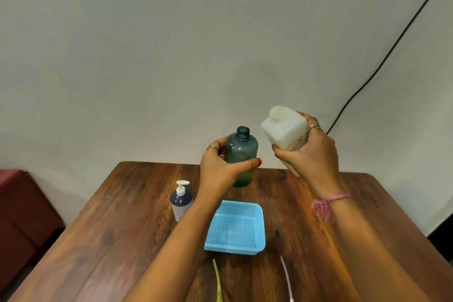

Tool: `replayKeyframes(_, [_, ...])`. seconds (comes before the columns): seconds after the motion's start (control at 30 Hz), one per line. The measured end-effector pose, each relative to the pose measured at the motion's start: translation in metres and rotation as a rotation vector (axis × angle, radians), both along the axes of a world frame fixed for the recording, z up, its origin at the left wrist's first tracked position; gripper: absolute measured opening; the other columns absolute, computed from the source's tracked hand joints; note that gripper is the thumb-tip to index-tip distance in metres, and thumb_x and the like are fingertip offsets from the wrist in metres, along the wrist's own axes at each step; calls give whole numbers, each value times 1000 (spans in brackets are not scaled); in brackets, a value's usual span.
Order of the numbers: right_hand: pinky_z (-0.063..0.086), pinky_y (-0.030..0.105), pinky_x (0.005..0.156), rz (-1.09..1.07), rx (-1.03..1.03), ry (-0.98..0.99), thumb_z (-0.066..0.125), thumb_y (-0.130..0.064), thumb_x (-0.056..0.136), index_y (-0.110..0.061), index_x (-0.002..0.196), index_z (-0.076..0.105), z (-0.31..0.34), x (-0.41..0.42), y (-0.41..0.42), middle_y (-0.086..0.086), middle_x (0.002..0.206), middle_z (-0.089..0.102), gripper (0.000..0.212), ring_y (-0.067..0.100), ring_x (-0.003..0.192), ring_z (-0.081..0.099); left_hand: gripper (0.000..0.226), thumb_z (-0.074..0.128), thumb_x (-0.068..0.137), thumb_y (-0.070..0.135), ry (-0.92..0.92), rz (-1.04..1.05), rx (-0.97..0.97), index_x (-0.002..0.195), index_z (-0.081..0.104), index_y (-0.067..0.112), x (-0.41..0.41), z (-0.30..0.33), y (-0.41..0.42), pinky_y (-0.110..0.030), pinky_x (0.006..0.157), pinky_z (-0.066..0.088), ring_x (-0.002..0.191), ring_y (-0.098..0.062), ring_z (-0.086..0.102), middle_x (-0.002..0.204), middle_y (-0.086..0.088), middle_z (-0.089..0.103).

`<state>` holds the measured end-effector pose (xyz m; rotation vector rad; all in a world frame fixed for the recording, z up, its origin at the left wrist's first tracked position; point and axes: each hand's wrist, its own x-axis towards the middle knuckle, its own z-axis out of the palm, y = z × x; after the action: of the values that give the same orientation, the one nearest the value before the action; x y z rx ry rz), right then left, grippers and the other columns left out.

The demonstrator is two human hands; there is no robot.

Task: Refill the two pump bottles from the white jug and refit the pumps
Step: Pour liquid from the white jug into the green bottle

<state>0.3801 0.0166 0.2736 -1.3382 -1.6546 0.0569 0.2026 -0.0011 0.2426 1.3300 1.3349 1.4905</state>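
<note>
— Two hands up, each gripping something?
— Yes. The left hand [221, 167] is wrapped around a teal bottle [241, 154], its neck open, held above the wooden table [117, 228]. The right hand [310, 152] clasps the white jug [284, 127], tilted toward that bottle.
— And below?
— A blue basket [259, 218] sits on the table, a dark pump bottle [181, 201] standing left of it, pump on.

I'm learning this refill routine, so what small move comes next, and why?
Probably tip the white jug in the right hand until its spout is over the open neck of the teal bottle, which the left hand holds with its pump off, beside the jug.
</note>
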Motion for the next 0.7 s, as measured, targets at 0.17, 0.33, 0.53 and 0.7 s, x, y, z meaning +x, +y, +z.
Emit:
replayKeyframes(0.17, [45, 14, 63, -31, -136, 207, 87, -32, 61, -18, 127, 49, -43, -14, -16, -6, 104, 54, 77, 12, 89, 54, 80, 93, 52, 20, -4, -10, -86, 123, 55, 19, -26, -29, -16, -36, 91, 54, 108, -14, 60, 118, 4, 62])
replayKeyframes(0.33, [37, 3, 51, -103, -237, 306, 87, -25, 63, -12, 125, 49, -89, -33, -41, -6, 103, 52, 73, 9, 87, 50, 78, 92, 53, 18, 41, -19, -157, 121, 55, 17, -59, -62, -39, -33, 92, 54, 107, -13, 60, 114, 5, 62])
replayKeyframes(0.53, [38, 5, 57, -202, -336, 400, 88, -22, 60, -8, 126, 48, -152, -59, -76, -1, 108, 54, 78, 14, 94, 55, 74, 93, 52, 15, 82, -87, -259, 117, 59, 14, -98, -124, -68, -26, 86, 55, 102, -10, 64, 112, 4, 67])
replayKeyframes(0.7, [37, 9, 59, -306, -434, 446, 88, -20, 61, -9, 125, 45, -203, -72, -107, -3, 107, 49, 79, 14, 96, 52, 71, 92, 54, 17, 170, -163, -318, 115, 57, 16, -116, -183, -91, -13, 80, 50, 100, -5, 62, 110, 7, 64])
